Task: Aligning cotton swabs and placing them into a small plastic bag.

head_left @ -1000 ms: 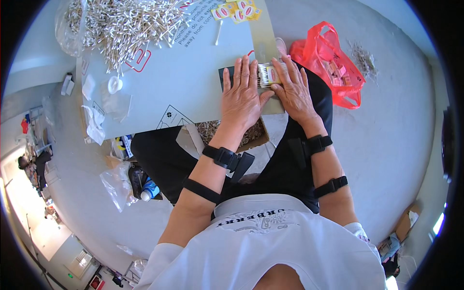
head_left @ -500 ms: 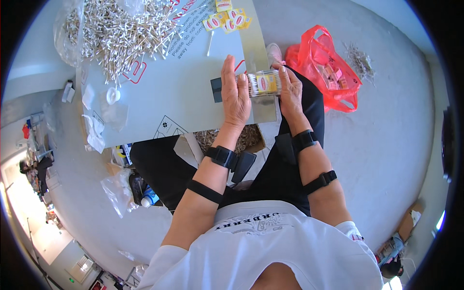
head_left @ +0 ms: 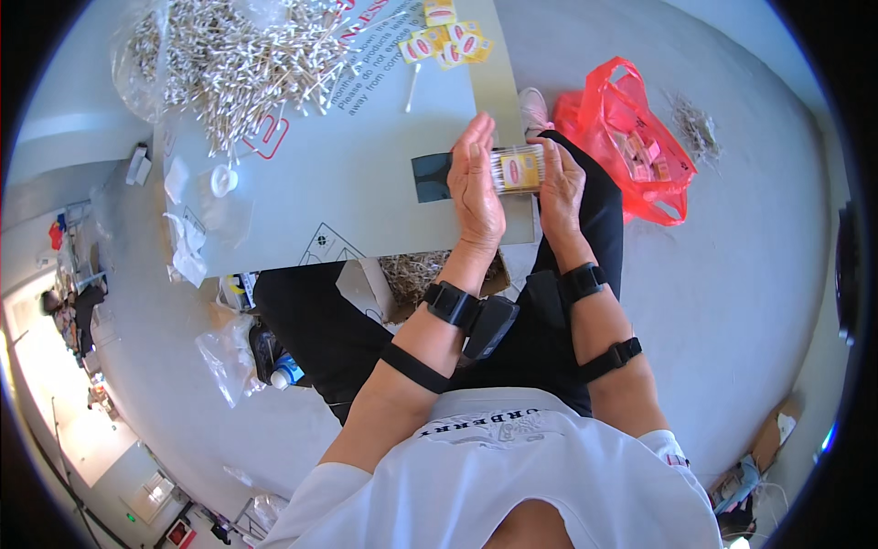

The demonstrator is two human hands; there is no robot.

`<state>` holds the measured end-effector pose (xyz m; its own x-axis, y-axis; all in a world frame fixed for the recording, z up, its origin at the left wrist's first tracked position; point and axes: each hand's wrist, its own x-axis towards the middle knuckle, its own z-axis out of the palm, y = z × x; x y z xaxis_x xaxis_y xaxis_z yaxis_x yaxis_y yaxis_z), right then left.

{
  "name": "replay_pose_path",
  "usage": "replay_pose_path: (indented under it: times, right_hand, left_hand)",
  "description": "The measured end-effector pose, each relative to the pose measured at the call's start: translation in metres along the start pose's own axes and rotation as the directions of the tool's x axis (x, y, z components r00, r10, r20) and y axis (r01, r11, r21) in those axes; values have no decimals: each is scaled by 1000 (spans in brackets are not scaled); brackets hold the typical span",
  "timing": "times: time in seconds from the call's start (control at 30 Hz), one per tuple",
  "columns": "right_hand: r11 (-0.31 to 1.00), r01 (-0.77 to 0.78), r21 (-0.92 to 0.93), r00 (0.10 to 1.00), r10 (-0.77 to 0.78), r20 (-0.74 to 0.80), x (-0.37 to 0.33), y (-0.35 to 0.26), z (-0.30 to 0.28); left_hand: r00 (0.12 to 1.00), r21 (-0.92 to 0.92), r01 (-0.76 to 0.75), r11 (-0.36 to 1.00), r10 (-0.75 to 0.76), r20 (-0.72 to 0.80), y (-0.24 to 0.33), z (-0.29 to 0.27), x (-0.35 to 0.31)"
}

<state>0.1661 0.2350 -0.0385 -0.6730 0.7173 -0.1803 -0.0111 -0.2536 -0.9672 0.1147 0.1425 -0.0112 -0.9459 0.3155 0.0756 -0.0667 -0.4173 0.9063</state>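
A clear pack of cotton swabs (head_left: 519, 170) with a yellow label inside is held above the right front edge of the table. Against its left end rests my left hand (head_left: 477, 201), fingers fairly straight and close together. My right hand (head_left: 562, 188) holds the other end, its thumb on the near side and fingers bent round it. The swabs lie crosswise to the pack's length, with white tips showing. Beside my left hand, a dark rectangular patch (head_left: 431, 177) lies on the table.
A large heap of loose cotton swabs (head_left: 247, 64) covers the table's far left. Yellow label cards (head_left: 448, 44) and one swab (head_left: 412, 89) lie at the far right. A white tape roll (head_left: 221, 181) sits left. A red plastic bag (head_left: 672, 188) with small packs stands on the floor; a carton (head_left: 398, 279) is underneath.
My left hand has shifted right and closed in on the pack's end, uncovering more of the dark patch. The pack stays between both hands. The whole view has shifted slightly.
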Motion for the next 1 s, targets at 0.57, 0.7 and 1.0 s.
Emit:
replay_pose_path:
  times: [0.57,0.7,1.0]
  right_hand:
    - [549,684,-480,730,-508,458,-18,-43,71]
    - [471,716,-515,698,-451,557,-13,-24,109]
    - [432,766,-477,635,-389,667,-18,-5,132]
  left_hand:
    - [922,970,-231,-72,302,242,37,-97,96]
    - [935,967,-256,11,256,245,55,-126,49]
    - [869,963,-266,31,440,226,90,-156,130]
